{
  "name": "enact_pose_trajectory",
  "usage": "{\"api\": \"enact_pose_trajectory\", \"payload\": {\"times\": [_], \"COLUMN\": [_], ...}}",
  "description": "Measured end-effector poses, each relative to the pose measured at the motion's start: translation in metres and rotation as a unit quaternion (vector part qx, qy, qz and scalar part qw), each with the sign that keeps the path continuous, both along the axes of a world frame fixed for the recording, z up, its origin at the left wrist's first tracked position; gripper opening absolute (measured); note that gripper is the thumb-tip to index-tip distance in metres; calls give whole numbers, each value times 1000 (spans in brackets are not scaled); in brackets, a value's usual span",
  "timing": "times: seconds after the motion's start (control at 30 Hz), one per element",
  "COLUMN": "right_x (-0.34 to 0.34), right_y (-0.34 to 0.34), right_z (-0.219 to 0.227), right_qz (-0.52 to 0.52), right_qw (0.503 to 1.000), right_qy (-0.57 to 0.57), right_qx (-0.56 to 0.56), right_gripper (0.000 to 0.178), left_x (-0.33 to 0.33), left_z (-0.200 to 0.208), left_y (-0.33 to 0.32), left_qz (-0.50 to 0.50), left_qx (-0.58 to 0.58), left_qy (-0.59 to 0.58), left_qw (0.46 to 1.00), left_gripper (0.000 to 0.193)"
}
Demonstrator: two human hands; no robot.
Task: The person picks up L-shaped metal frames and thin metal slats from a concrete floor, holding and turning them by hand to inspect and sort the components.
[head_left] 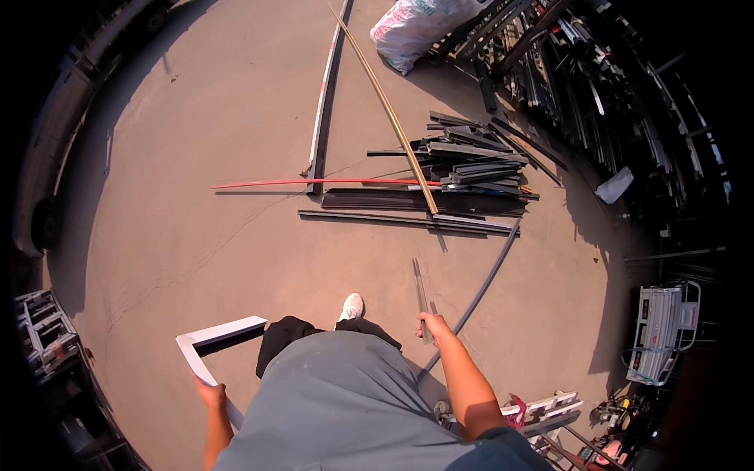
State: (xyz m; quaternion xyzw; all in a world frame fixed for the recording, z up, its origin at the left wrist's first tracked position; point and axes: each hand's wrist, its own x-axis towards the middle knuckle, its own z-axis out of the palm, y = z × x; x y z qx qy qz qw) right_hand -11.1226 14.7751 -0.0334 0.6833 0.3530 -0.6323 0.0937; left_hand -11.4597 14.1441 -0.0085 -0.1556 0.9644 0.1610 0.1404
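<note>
My left hand (210, 394) is closed around one arm of a white, L-shaped corner piece of frame profile (223, 327), low at my left side. The piece has a dark inner face, and its other arm reaches toward my leg. Out in front on the right, my right hand (433, 325) grips a couple of short, thin grey strips (420, 284), which point away from me. A long dark grey bar (485, 289) lies on the ground just beyond that hand.
Ahead lies a heap of dark metal profiles (479, 173), crossed by a red strip (314, 183) and a long gold strip (385, 102). A long white-and-dark profile (323, 110) and a stuffed white sack (412, 35) lie farther off. A vehicle (59, 133) stands left, a white cart (658, 334) right.
</note>
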Motion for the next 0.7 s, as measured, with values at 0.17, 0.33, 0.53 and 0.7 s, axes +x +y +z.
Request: {"api": "enact_pose_trajectory", "payload": {"times": [0.17, 0.33, 0.53, 0.7], "right_x": [-10, -36, -87, -132], "right_y": [38, 60, 94, 124], "right_z": [-4, -10, 13, 33], "right_qz": [-52, -137, -224, -291], "right_qw": [998, 988, 969, 947], "right_qy": [20, 16, 10, 47], "right_qx": [30, 68, 102, 125], "right_gripper": [24, 24, 26, 21], "left_x": [-119, -235, -367, -432], "left_z": [11, 4, -64, -28], "left_y": [128, 268, 399, 516], "left_qz": [-99, -161, -264, -311], "left_qx": [21, 56, 3, -28], "left_qy": [51, -12, 2, -36], "left_qw": [994, 985, 964, 949], "left_gripper": [118, 109, 106, 106]}}
